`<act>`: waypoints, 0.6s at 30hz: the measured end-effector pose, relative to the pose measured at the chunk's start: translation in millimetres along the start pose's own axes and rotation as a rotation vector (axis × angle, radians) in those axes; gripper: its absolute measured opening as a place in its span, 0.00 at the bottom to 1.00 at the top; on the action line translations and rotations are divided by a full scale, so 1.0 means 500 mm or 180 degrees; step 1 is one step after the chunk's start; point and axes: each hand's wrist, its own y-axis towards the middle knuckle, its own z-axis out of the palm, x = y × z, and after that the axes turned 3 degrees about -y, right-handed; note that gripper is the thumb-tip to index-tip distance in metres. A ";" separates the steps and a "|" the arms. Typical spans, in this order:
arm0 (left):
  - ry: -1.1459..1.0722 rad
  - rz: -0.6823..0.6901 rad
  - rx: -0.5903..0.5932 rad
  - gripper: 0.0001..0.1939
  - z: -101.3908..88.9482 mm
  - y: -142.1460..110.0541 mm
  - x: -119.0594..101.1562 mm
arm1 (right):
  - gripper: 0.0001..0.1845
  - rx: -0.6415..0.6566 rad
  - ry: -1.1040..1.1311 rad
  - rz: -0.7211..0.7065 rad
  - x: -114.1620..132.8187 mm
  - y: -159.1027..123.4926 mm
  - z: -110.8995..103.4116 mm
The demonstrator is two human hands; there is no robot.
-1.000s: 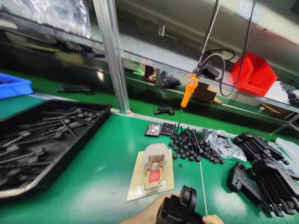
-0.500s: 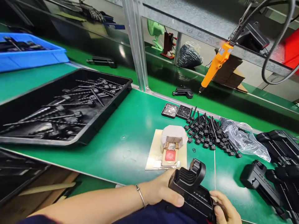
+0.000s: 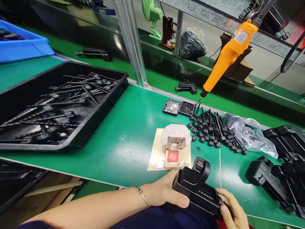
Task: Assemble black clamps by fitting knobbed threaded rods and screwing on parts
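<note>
At the near edge of the green bench [image 3: 133,127] you hold a black plastic housing [image 3: 195,187]; your left hand [image 3: 164,192] clamps its side, your right hand [image 3: 232,208] seemingly grips its lower end. Just beyond sits a cream fixture pad [image 3: 158,156], then black screws [image 3: 212,130], with an orange screwdriver [image 3: 226,57] hanging above

Black housing [image 3: 195,190] in both hands

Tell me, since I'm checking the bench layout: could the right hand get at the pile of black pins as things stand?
Probably not at once: the right hand grips the black housing, as does the left hand. The way to the black pins across the green mat looks free.
</note>
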 end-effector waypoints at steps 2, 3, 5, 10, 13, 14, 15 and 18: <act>0.0028 -0.0012 0.0016 0.30 0.001 0.000 -0.002 | 0.18 0.0070 0.0006 -0.0347 0.003 0.011 -0.011; 0.0043 -0.0015 0.0027 0.31 0.002 0.001 -0.003 | 0.16 0.0085 -0.0008 -0.0550 0.003 0.016 -0.017; 0.0060 -0.0014 0.0048 0.32 0.003 0.002 -0.005 | 0.12 0.0043 -0.0062 -0.0777 0.004 0.021 -0.022; 0.0023 -0.0006 0.0023 0.29 0.002 -0.001 -0.004 | 0.13 0.0063 0.0100 -0.0163 0.001 0.007 0.001; 0.0008 -0.0019 -0.0013 0.32 -0.001 -0.005 0.001 | 0.18 0.0290 0.0385 0.0296 0.003 0.002 0.007; 0.0007 -0.0028 -0.0024 0.33 -0.003 -0.006 0.003 | 0.18 0.0323 0.0414 0.0297 0.007 0.005 0.005; 0.0001 -0.0042 -0.0029 0.34 -0.004 -0.006 0.005 | 0.18 0.0287 0.0381 0.0202 0.013 0.009 0.001; -0.0048 -0.0089 -0.0034 0.34 -0.009 -0.008 0.011 | 0.17 -0.0066 0.0161 -0.0302 0.031 0.021 -0.006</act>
